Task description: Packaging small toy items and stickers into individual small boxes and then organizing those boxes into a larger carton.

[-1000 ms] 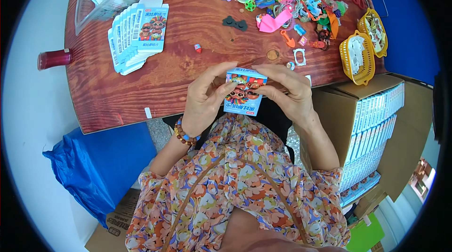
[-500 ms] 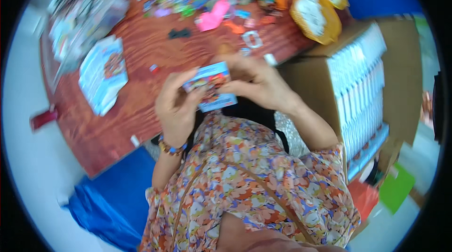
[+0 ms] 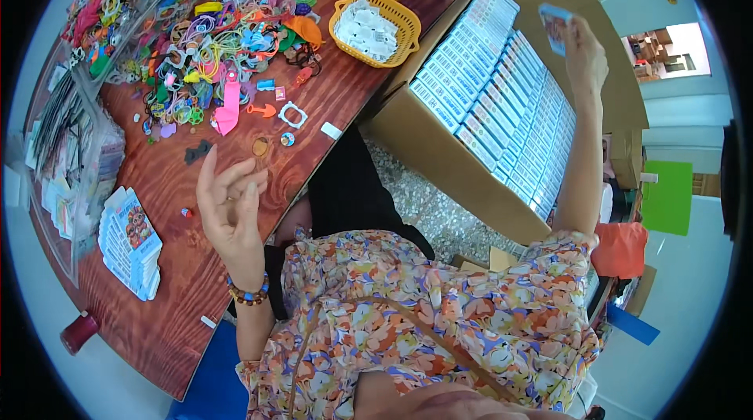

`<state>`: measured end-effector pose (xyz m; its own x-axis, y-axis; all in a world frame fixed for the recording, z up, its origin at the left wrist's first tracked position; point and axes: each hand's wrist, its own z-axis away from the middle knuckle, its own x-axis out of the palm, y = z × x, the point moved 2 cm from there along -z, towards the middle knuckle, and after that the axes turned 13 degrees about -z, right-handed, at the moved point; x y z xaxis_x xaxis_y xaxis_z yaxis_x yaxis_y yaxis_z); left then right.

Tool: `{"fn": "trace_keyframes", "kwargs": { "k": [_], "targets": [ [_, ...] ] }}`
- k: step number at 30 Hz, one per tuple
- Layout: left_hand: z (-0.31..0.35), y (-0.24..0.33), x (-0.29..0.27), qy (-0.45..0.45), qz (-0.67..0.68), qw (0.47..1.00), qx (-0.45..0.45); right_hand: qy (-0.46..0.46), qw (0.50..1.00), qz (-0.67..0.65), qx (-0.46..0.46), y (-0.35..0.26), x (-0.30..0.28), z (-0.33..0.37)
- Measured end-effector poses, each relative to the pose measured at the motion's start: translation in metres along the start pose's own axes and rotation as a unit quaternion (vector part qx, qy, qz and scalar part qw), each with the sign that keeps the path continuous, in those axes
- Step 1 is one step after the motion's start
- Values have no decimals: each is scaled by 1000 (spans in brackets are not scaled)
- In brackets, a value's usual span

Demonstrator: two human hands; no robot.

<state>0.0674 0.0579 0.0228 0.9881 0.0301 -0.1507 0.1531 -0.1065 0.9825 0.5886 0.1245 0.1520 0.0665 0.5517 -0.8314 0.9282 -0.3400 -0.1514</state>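
Right hand (image 3: 587, 58) pinches blue box (image 3: 554, 28) by one end near right flap (image 3: 616, 36) of carton (image 3: 443, 145), likely leaving other end free. Packed boxes (image 3: 533, 118) probably brace each other. Left hand (image 3: 232, 216) empty, loosely curled over surface (image 3: 180, 283).

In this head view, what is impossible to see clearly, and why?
Head view:
Blue box in the right hand: its print, small and blurred.
Nearer yellow basket: its bottom, under white packets.
Carton: its bottom, hidden by packed boxes.
Toy pile: far end, cut off by top edge.
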Motion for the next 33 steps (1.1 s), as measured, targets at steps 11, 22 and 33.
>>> {"fn": "trace_keyframes", "kwargs": {
  "k": [11, 22, 33],
  "targets": [
    [18, -13, -25, 44, -33, 995, -79, -345, 908, -236, 25, 54, 123, -19],
    [28, -34, -50, 81, -26, 992, -98, -226, 878, -393, 153, 183, 146, -36],
    [34, -70, -191, 395, -499, 771, -3, -419, -139, -672, 595, 243, 187, -101]
  ]
}}
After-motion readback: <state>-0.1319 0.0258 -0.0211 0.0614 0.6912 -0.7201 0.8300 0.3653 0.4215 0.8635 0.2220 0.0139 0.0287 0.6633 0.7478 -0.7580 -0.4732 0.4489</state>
